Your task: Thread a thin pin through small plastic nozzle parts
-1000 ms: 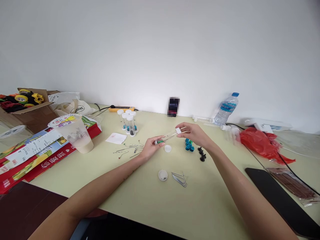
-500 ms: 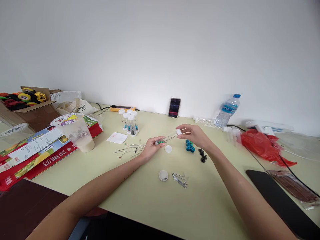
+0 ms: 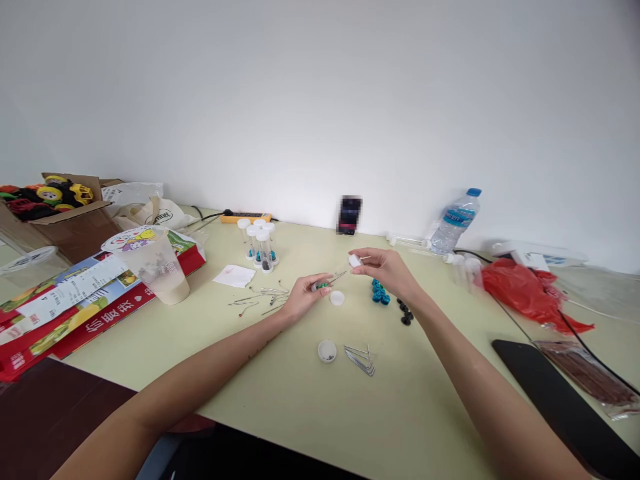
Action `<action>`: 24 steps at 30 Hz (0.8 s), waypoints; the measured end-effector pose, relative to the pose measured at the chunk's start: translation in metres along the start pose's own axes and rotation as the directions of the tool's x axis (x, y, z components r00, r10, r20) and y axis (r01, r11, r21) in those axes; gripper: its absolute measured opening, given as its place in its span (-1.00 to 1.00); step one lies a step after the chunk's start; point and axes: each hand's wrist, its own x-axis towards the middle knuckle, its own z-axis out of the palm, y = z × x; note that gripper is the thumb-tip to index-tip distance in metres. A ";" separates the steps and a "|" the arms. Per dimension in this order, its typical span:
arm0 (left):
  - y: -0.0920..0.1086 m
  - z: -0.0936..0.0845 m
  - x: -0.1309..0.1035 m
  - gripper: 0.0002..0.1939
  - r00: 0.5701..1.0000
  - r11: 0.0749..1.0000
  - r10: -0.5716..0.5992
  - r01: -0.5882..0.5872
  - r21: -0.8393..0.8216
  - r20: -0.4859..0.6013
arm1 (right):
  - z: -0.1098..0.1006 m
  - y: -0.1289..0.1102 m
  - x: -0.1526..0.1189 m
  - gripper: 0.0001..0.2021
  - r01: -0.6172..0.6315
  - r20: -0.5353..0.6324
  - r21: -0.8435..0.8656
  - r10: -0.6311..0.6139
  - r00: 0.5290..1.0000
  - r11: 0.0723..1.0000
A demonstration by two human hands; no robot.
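My left hand [image 3: 303, 297] is closed around a clear tube [image 3: 320, 287] with a white end and green pieces inside. Thin metal rods [image 3: 341, 275] stick out from it toward the upper right. Just to the right, my right hand [image 3: 383, 267] pinches a white cap [image 3: 355, 260], held a little away from the rods. Below the hands, a round white lid [image 3: 337, 298] lies flat. Nearer me are a small white dish [image 3: 327, 351] with tiny bits in it and several bent metal rods [image 3: 360, 360]. Teal pieces [image 3: 381, 292] and black pieces [image 3: 405, 311] lie under my right forearm.
Several capped tubes [image 3: 261, 247] stand at the back left, near a white paper [image 3: 234, 275] and scattered thin rods [image 3: 260, 297]. A drink cup [image 3: 155, 267] is at left. A phone [image 3: 349, 215], water bottle [image 3: 455, 221], red bag [image 3: 525, 293] and black slab [image 3: 565, 400] also lie around.
My right hand has shifted slightly up and left with the white cap, which has turned. The rods at the left hand show more plainly. The left hand has barely moved.
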 end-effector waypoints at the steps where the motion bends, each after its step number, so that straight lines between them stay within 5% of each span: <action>1: 0.000 0.000 0.000 -0.47 1.000 1.000 0.006 -0.006 0.003 0.007 | 0.001 -0.001 0.000 -0.46 0.001 -0.009 0.001 -0.001 1.000 1.000; 8: 0.005 0.003 -0.002 -0.48 0.996 0.998 0.034 -0.038 0.045 0.087 | 0.019 -0.008 -0.005 -0.48 0.136 -0.069 -0.082 -0.142 0.987 0.987; 17: 0.006 0.005 -0.005 -0.57 0.989 0.988 0.091 -0.104 0.111 0.115 | 0.034 -0.021 -0.014 -0.53 0.322 0.094 -0.414 -0.311 0.946 0.852; 20: 0.006 0.005 -0.004 -0.55 0.992 0.992 0.073 -0.083 0.098 0.104 | 0.028 -0.031 -0.019 -0.50 0.365 0.019 -0.425 -0.394 0.919 0.829; 24: 0.006 0.005 -0.003 -0.56 0.992 0.992 0.073 -0.083 0.097 0.105 | 0.027 -0.040 -0.026 -0.43 0.380 -0.210 -0.471 -0.520 0.828 0.796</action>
